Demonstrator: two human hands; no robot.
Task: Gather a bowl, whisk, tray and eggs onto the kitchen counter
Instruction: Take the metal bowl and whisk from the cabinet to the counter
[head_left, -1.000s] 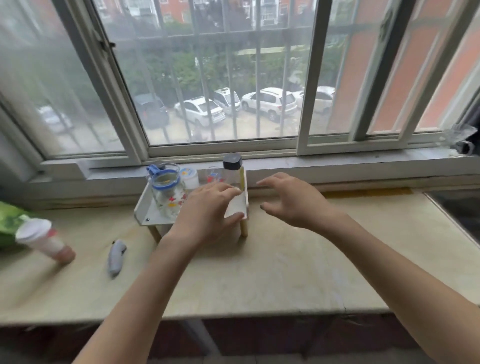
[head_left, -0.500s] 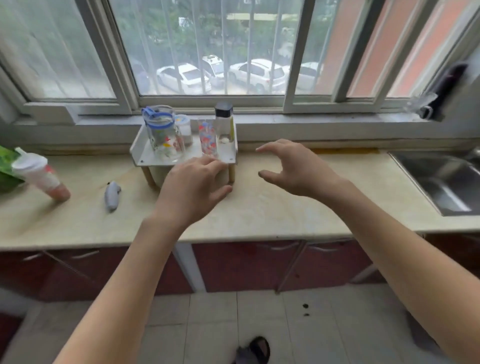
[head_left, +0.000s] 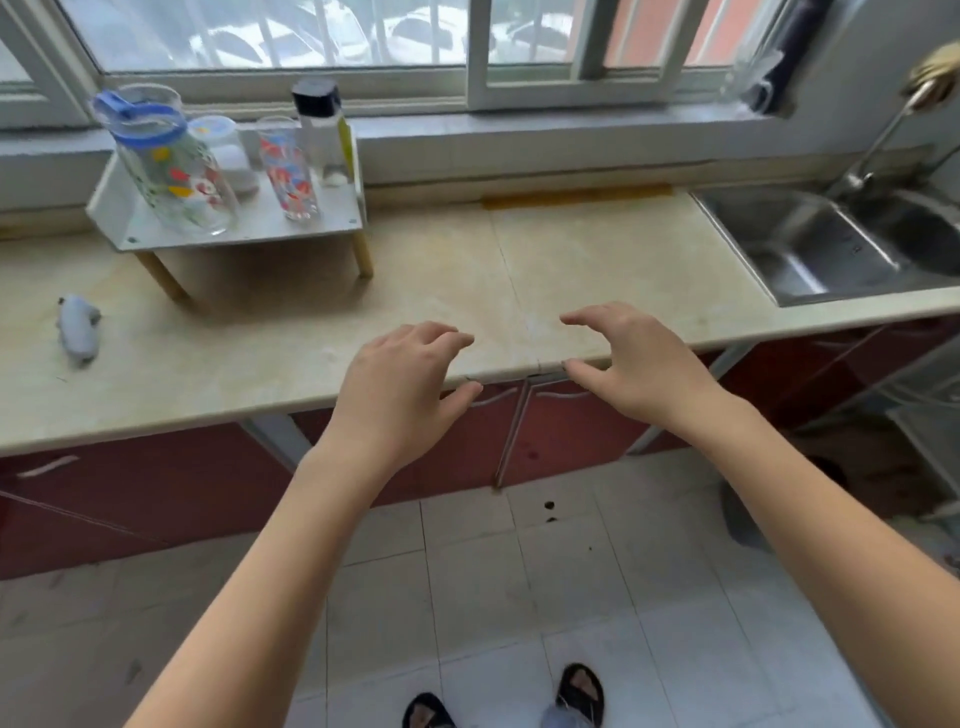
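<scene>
At the far left a small grey object (head_left: 78, 327) lies on the table (head_left: 597, 260). Beside it a small raised rack (head_left: 249, 228) carries a printed jug (head_left: 166, 156), a printed glass (head_left: 288, 166) and a bottle with a black cap (head_left: 319, 130). Near the middle, the left hand (head_left: 400, 384) hovers over the front edge of the table; its grip is released, the fingers loosely curved and holding nothing. Just to its right, the right hand (head_left: 639, 364) hovers in the same way, also with a released grip. Below both hands are red cupboard doors (head_left: 571, 436). At the right a sink (head_left: 831, 249) is set into the table. No bowl, whisk, tray or eggs is in view, so I judge that the gathering is at its first step: finding the things. The next move probably calls for opening a cupboard door, or for looking elsewhere.
</scene>
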